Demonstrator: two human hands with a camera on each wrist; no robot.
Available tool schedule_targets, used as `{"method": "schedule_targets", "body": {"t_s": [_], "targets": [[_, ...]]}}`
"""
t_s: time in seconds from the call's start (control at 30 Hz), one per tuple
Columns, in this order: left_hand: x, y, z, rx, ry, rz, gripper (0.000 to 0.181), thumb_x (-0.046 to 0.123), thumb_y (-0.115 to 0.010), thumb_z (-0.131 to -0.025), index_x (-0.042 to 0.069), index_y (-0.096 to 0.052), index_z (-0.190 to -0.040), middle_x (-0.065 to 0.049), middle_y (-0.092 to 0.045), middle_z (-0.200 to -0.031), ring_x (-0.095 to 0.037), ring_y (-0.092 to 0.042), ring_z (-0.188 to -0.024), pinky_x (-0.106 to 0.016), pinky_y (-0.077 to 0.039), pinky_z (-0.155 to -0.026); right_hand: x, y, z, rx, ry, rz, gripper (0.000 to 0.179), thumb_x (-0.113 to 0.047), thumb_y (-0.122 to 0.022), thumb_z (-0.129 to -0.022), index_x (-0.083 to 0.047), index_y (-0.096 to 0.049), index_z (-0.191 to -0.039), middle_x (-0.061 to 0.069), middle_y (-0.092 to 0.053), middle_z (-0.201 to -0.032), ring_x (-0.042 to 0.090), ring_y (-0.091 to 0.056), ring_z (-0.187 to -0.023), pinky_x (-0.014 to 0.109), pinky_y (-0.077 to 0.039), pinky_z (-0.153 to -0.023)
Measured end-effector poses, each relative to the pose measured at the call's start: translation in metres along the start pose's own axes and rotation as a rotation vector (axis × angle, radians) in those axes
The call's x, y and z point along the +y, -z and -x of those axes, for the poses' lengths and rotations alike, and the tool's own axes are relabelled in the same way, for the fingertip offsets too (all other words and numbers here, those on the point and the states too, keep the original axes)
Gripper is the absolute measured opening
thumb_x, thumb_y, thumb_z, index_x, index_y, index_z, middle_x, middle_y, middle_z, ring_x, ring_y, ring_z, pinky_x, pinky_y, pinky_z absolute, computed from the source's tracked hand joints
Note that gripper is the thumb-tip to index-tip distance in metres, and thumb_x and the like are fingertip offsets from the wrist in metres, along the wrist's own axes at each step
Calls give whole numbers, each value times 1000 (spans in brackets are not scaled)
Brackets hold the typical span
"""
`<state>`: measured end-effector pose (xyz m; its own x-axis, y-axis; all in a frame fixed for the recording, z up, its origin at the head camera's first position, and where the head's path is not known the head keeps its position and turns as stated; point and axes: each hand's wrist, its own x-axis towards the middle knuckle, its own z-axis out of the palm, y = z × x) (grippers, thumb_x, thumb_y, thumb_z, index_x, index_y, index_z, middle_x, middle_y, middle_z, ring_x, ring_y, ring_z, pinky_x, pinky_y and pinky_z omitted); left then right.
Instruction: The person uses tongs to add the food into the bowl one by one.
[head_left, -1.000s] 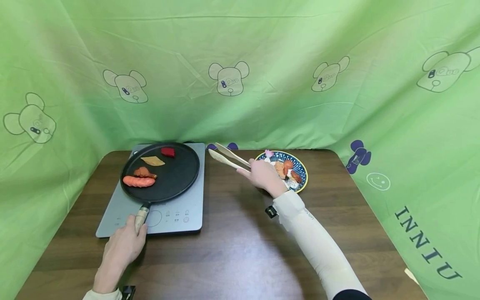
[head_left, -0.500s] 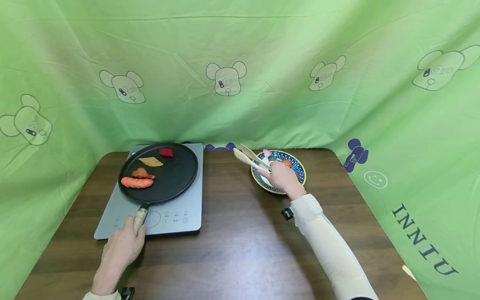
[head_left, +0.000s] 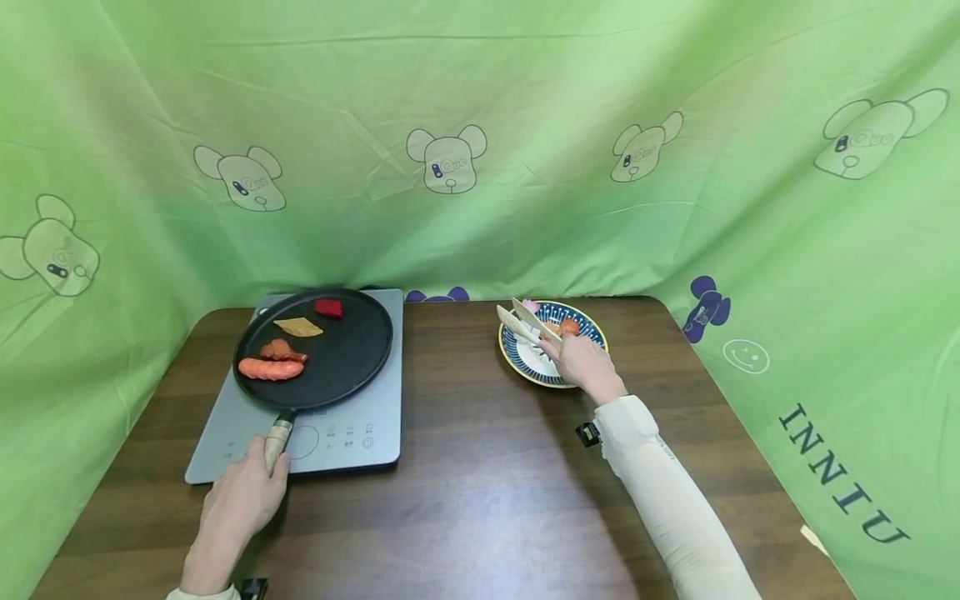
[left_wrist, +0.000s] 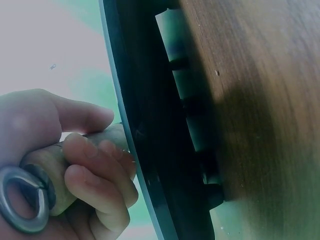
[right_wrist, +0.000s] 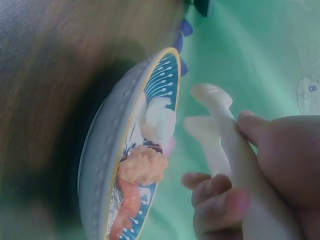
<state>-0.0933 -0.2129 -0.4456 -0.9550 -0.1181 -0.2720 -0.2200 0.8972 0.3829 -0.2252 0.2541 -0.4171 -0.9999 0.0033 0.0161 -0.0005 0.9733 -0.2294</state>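
My left hand (head_left: pixel 243 500) grips the pale handle (head_left: pixel 277 443) of a flat black frying pan (head_left: pixel 352 358); in the left wrist view the fingers curl round it, near a metal ring (left_wrist: pixel 24 200) at its end. In the pan lie a pink scored sausage (head_left: pixel 268 369), a reddish-brown drumstick-like piece (head_left: pixel 281 350), a tan diamond-shaped slice (head_left: pixel 298 327) and a red piece (head_left: pixel 328 308). My right hand (head_left: pixel 588 363) holds pale tongs (right_wrist: pixel 232 150), tips apart, over a blue-patterned plate (head_left: pixel 517 367). On it are a breaded nugget-like lump (right_wrist: pixel 142 166), an orange shrimp-like piece (right_wrist: pixel 128 200) and a white piece (right_wrist: pixel 160 124).
The pan sits on a grey induction cooktop (head_left: pixel 375 425) at the left of the brown wooden table (head_left: pixel 480 467). A green curtain (head_left: pixel 480 233) with bear-head prints hangs behind the table and at both sides.
My right hand has moved right with the tongs, whose tips have come from left of the plate to over its left part. The left hand keeps its grip on the pan handle.
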Motion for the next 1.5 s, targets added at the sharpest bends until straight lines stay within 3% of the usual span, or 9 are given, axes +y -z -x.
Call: {"method": "schedule_targets", "body": {"t_s": [0.13, 0.5, 0.83, 1.2, 1.5], "targets": [[0, -1, 0, -3, -2, -2, 57, 33, -39, -100, -12, -25, -132, -17, -50, -75, -26, -47, -58, -37, -37, -49, 2, -1, 2, -21, -49, 16, 55, -50, -42, -97, 2, -58, -99, 28, -61, -98, 41, -61, -86, 53, -47, -66], [0, 0, 0, 0, -1, -12, 58, 33, -39, -100, -12, -24, -132, -19, -51, -77, -27, -47, -59, -38, -37, -50, 2, -5, 10, -14, -118, 30, 57, -52, -39, -97, 2, -57, -92, 25, -62, -91, 39, -61, -82, 53, -46, -65], [-2, 0, -2, 3, -15, -12, 59, 34, -40, -99, -12, -24, -132, -25, -54, -83, -29, -49, -63, -40, -39, -52, -1, -3, 19, -69, -176, 86, 63, -50, -37, -98, 8, -54, -113, 28, -60, -105, 42, -60, -93, 53, -46, -69], [-4, 0, -2, 12, -19, -6, 59, 34, -40, -99, -12, -25, -132, -25, -54, -82, -28, -49, -62, -40, -38, -52, -5, 9, 16, -163, -160, 123, 64, -50, -33, -99, 7, -54, -118, 27, -58, -115, 42, -58, -99, 53, -46, -72], [-2, -1, -1, 14, -22, 3, 57, 34, -41, -99, -11, -26, -132, -21, -53, -79, -27, -48, -61, -39, -38, -51, -2, 18, 17, -235, -114, 157, 64, -50, -30, -100, 6, -59, -113, 28, -56, -120, 44, -56, -105, 56, -45, -74]]}}
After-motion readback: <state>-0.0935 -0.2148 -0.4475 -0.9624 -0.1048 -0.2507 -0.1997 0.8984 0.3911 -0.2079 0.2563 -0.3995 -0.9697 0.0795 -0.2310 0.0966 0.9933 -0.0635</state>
